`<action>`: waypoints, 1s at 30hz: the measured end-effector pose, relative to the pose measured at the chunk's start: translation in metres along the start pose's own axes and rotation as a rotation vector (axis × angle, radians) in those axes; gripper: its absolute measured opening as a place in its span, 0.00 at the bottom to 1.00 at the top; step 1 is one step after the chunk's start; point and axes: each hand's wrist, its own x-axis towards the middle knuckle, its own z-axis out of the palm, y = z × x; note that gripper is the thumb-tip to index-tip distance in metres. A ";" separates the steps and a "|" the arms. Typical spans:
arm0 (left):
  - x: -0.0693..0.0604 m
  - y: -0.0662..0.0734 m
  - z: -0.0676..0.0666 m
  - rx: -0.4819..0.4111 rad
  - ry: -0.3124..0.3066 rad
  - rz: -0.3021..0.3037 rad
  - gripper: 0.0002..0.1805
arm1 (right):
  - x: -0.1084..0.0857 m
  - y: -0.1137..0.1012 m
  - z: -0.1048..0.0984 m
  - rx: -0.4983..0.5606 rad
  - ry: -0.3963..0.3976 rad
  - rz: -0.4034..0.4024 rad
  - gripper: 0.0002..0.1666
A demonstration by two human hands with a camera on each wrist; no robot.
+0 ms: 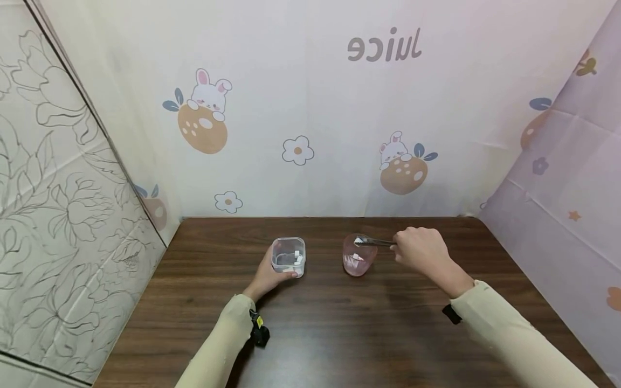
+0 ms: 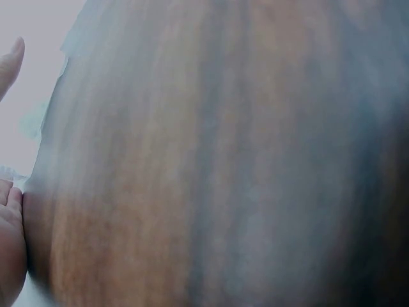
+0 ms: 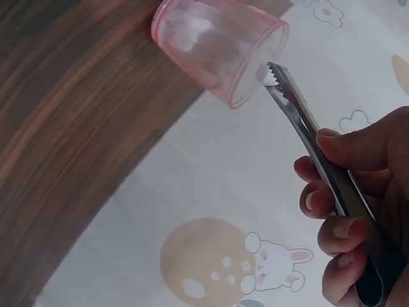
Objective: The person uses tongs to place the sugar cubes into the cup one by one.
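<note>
My left hand [image 1: 267, 276] grips a clear square plastic container [image 1: 275, 253] on the table, thumb at its near side. Several small white cubes [image 1: 298, 259] lie inside, mostly toward the right. In my right hand [image 1: 421, 247] is a pair of metal tongs [image 3: 300, 115] with serrated tips and a dark handle. Between those tips sits one white cube [image 3: 266, 74], right at the mouth of a pink see-through cup [image 3: 220, 45]. White pieces show inside that cup in the head view. Only part of the left hand appears in the left wrist view; the container is unclear there.
Both containers stand toward the back of a dark wood table [image 1: 320, 334], the cup to the right of the square one. A printed curtain [image 1: 310, 108] hangs behind the table's back edge. Patterned panels close off the left and right sides.
</note>
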 end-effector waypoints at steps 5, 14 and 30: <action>0.003 -0.002 -0.003 -0.004 -0.005 -0.003 0.53 | 0.000 0.000 0.003 0.005 0.007 -0.006 0.23; 0.008 -0.006 -0.007 -0.011 -0.030 -0.022 0.55 | 0.002 -0.004 0.006 -0.027 0.034 -0.041 0.30; 0.013 -0.025 -0.003 0.012 0.015 0.014 0.56 | 0.012 -0.006 0.003 -0.072 -0.037 -0.054 0.29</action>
